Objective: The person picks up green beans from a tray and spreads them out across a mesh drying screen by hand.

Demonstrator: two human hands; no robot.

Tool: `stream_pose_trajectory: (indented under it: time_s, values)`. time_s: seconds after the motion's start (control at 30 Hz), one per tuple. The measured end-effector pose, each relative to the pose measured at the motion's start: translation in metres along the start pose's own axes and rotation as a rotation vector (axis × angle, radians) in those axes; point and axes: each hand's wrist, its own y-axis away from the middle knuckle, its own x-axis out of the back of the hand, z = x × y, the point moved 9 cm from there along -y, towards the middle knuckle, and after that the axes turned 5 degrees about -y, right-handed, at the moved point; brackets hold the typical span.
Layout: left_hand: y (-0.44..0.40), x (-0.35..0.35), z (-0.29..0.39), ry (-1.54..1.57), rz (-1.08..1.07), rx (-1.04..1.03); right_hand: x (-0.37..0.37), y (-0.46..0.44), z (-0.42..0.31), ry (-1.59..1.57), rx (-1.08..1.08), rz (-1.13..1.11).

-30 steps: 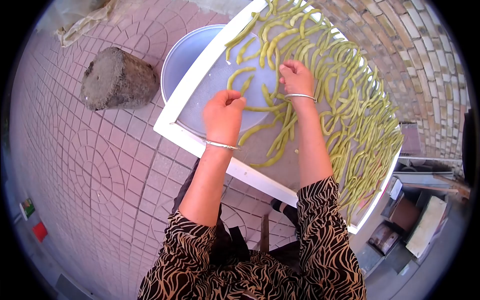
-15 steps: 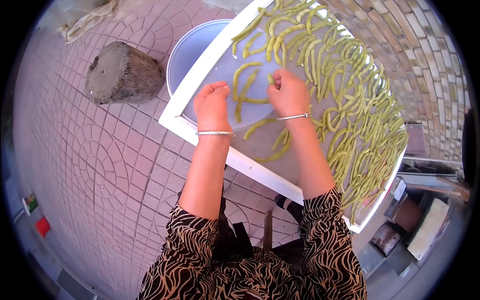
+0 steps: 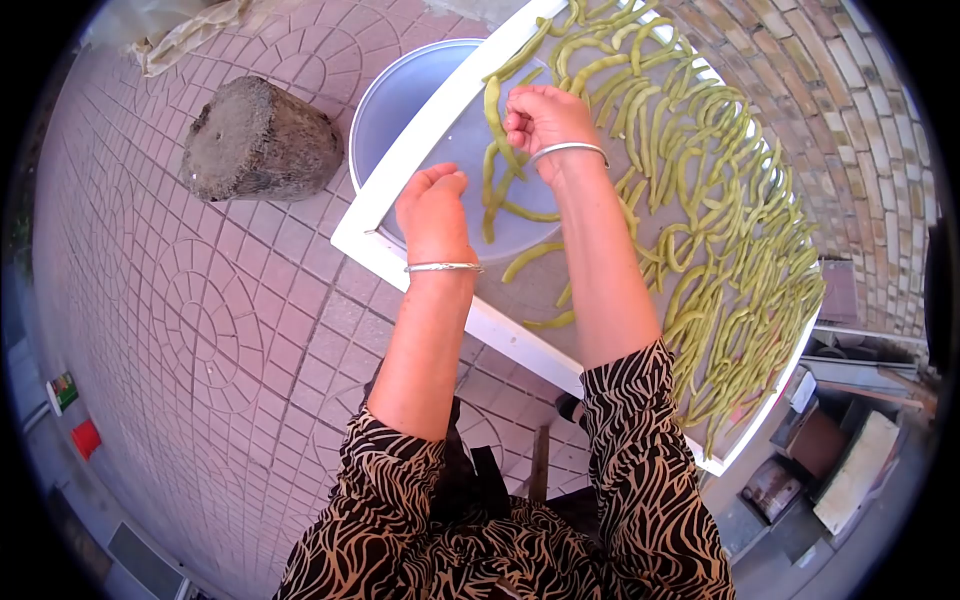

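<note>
Pink paving point(image 3: 280, 330) fills most of the scene, and across it sits the big one: a white-framed mesh screen point(image 3: 500, 335). Under its left edge we've got a pale blue basin point(image 3: 400, 110), part poking out past the frame, part showing through the mesh. Off that same edge, near the basin, stands a rough stump point(image 3: 262, 140). In from the near side come two patterned sleeves point(image 3: 650, 440), black and tan, pushed up the forearms.

Now to the hands! The left hand point(image 3: 435, 215) is up over the screen's left corner, fingers point(image 3: 430, 177) loosely curled, thumb close in; whether they have hold of anything, I cannot tell. The right hand point(image 3: 550, 122) reaches farther along, over the mesh in from the left edge, its fingers point(image 3: 517, 122) bent well inward, only a little open, and again I can't tell whether something is gripped.

And here are the beans point(image 3: 735, 290), long and green, packed thick along the right edge down to the near corner, thinning toward the left. One bean point(image 3: 493, 105) runs right by the right hand's fingers; a few more lie crossed between the two hands, and another couple sit just inside the near edge. Smallest of all, a silvery bangle point(image 3: 445, 267) on each wrist.
</note>
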Motion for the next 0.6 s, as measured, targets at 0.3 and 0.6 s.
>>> stream_pose_trajectory:
  time_s: [0.3,0.6]
  values:
    - [-0.003,0.003,0.0,-0.003,0.024,-0.004,-0.021,0.013,-0.007,1.474,0.341,0.143]
    - [0.002,0.004,0.008,0.017,0.031,0.011,-0.021,0.019,0.003,1.193,0.257,0.174]
